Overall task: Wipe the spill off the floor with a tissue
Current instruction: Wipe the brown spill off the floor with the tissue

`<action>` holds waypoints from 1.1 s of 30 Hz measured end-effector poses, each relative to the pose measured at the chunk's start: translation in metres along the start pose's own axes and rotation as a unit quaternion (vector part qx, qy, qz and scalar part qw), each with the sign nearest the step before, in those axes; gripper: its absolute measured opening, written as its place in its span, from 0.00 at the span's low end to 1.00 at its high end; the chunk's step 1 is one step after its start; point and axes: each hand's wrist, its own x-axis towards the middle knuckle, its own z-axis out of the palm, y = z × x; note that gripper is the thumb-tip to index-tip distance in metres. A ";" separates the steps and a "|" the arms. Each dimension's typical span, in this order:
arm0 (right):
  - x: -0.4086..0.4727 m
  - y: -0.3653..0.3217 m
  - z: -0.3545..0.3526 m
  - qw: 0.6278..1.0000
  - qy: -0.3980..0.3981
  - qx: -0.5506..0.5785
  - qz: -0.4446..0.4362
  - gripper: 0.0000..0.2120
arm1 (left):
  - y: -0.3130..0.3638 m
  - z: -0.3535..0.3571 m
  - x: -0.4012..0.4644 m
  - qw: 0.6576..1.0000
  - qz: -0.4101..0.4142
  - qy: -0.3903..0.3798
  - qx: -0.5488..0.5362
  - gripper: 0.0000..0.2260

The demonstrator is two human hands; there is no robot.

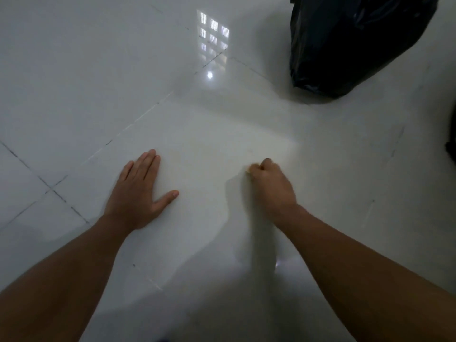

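My right hand (270,183) is closed in a fist against the glossy white tile floor (74,82), with a small pale scrap of tissue (249,169) peeking out at the knuckles. Faint yellowish smears of the spill (209,159) show on the tile between and just beyond my hands. My left hand (138,191) lies flat on the floor, palm down, fingers together and thumb spread, holding nothing. Most of the tissue is hidden inside the fist.
A bulky black plastic bag (352,43) stands on the floor at the upper right. A dark object (452,149) cuts in at the right edge. Grey grout lines (49,186) cross the tiles at the left, and a window's reflection (213,43) shines far ahead.
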 end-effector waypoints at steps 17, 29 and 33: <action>0.062 0.026 0.001 0.991 0.108 0.022 0.080 0.09 | -0.002 0.005 -0.001 1.000 0.003 0.004 -0.005 0.41; 0.035 0.064 0.014 0.955 0.193 0.195 0.111 0.09 | -0.003 0.003 0.002 1.000 0.008 0.008 -0.008 0.41; 0.057 0.027 0.013 0.978 0.123 0.156 0.066 0.10 | -0.002 0.001 0.001 1.000 0.011 0.006 -0.002 0.41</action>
